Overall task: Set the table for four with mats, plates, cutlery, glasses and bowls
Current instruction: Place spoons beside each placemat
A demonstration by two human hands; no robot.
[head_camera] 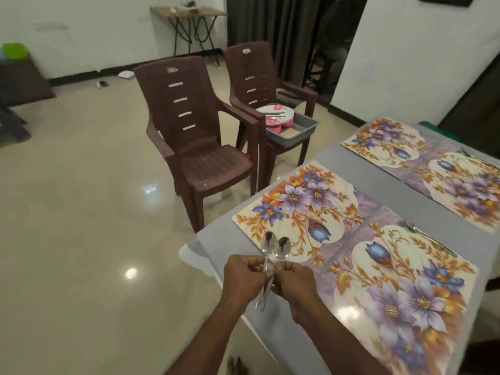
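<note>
Fingers (255, 267) of both hands are curled, pinching two spoons (274, 249) by the handles above the table (216, 239) corner.

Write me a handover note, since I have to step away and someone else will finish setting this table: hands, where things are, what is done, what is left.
Hands: left hand and right hand both grip the handles of two spoons, held over the table's near corner.
Things: four floral mats lie on the grey table. Cutlery already lies on the two right-hand mats. Plates sit in a grey tray on the far chair.
Done: mats; some cutlery.
Left: place these spoons, then the plates; no glasses on the table.
</note>
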